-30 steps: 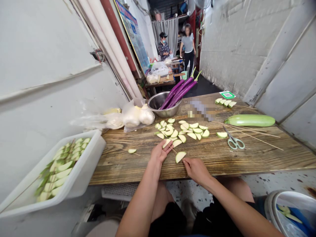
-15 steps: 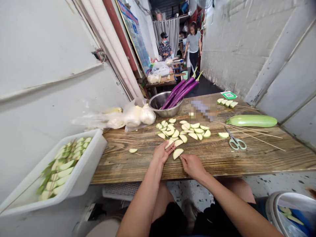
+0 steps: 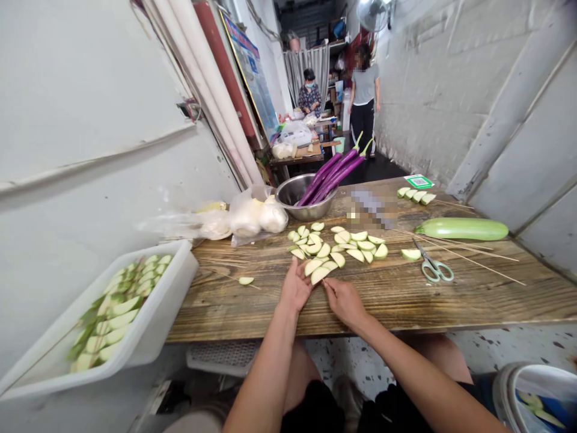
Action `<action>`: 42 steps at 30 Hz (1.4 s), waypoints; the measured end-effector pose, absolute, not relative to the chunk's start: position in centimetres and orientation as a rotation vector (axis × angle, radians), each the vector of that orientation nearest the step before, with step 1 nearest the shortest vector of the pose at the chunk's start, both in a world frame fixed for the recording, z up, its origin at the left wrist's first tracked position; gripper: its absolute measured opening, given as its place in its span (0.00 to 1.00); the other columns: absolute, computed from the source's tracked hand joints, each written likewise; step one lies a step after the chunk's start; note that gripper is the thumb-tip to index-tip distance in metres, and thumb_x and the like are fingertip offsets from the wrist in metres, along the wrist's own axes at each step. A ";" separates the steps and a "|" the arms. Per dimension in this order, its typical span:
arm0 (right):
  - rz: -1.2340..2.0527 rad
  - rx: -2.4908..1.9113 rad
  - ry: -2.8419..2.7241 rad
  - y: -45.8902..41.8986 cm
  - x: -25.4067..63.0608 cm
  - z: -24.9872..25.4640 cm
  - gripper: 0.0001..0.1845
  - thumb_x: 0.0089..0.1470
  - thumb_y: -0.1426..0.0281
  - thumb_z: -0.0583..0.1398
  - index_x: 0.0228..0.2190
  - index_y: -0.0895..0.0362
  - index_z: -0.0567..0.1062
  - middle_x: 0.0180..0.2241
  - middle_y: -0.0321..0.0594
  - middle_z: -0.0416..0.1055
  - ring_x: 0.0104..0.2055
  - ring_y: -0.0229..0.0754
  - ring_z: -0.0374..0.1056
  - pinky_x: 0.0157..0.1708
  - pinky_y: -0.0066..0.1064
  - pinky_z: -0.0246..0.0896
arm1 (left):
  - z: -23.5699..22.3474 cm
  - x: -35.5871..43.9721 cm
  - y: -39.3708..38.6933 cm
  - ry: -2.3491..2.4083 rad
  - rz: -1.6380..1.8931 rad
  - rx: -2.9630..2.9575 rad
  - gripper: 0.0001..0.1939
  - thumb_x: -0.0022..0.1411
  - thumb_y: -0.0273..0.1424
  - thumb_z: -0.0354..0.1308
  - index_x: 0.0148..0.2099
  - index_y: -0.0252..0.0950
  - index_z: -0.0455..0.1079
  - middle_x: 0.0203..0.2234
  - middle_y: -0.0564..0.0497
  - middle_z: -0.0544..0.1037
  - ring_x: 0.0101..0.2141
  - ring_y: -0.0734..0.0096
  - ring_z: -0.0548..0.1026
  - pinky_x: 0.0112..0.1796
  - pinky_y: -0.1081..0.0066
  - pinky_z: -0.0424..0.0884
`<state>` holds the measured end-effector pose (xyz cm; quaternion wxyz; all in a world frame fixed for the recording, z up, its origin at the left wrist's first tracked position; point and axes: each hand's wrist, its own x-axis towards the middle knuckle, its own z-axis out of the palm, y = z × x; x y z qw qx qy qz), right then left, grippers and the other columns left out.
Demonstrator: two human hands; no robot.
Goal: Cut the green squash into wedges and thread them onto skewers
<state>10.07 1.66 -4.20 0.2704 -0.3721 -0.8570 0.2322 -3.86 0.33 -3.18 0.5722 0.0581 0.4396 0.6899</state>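
My left hand (image 3: 296, 287) is under and around a half-round zucchini slice (image 3: 312, 266), fingers curled against it, at the near side of the wooden table. A second zucchini slice (image 3: 320, 275) lies right against the first, just in front of my right hand (image 3: 346, 302). The right thumb and fingers are pinched on the end of a thin wooden skewer, mostly hidden by the slices and fingers. Beyond both hands spreads a loose pile of cut zucchini slices (image 3: 355, 255), pale with green rind.
A white tub (image 3: 180, 273) of skewered slices stands left. Behind the pile are bagged white food (image 3: 259, 213) and a steel bowl (image 3: 311, 211) of eggplants (image 3: 331, 177). Scissors (image 3: 436, 269), loose skewers (image 3: 473, 255) and a whole zucchini (image 3: 462, 228) lie right. Two people are farther back.
The near slice has moved left along the skewer, up against the slice in my left hand. My right hand has come closer to the left. The standing person in back has shifted.
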 end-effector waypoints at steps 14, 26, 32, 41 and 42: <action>0.762 -1.096 -1.866 4.1 18.8 -5.8 0.17 0.56 0.65 0.49 0.37 0.59 0.74 0.33 0.43 0.75 0.32 0.42 0.70 0.33 0.29 0.63 | -2.6 -1.3 1.5 2.062 1.255 1.400 0.16 0.40 0.28 0.66 0.36 0.39 0.74 0.38 0.43 0.70 0.50 0.51 0.59 0.52 0.59 0.49; 0.803 -1.051 -1.899 3.8 18.6 -5.5 0.16 0.56 0.66 0.49 0.35 0.58 0.75 0.30 0.42 0.75 0.30 0.40 0.69 0.32 0.27 0.60 | -2.7 -0.6 2.1 2.111 1.339 1.186 0.12 0.37 0.22 0.65 0.28 0.38 0.71 0.29 0.46 0.72 0.48 0.52 0.63 0.51 0.61 0.51; 0.786 -1.051 -1.921 3.8 18.6 -5.3 0.16 0.56 0.67 0.49 0.34 0.59 0.75 0.31 0.43 0.75 0.30 0.39 0.69 0.31 0.26 0.59 | -2.7 0.7 2.8 2.286 1.200 1.132 0.10 0.41 0.24 0.65 0.24 0.38 0.65 0.33 0.41 0.73 0.50 0.49 0.63 0.51 0.60 0.52; 0.763 -1.031 -1.920 3.9 18.6 -5.2 0.16 0.56 0.67 0.49 0.35 0.59 0.74 0.30 0.42 0.75 0.30 0.40 0.69 0.31 0.26 0.60 | -2.8 1.1 2.9 2.210 1.202 1.246 0.06 0.42 0.23 0.62 0.23 0.36 0.68 0.28 0.43 0.74 0.44 0.51 0.68 0.46 0.61 0.58; 0.760 -1.025 -1.920 3.9 18.6 -5.3 0.16 0.57 0.67 0.49 0.35 0.59 0.74 0.30 0.42 0.75 0.30 0.40 0.69 0.31 0.26 0.60 | -3.0 1.2 2.7 2.199 1.220 1.312 0.04 0.44 0.24 0.61 0.23 0.36 0.69 0.28 0.44 0.74 0.43 0.53 0.69 0.46 0.62 0.59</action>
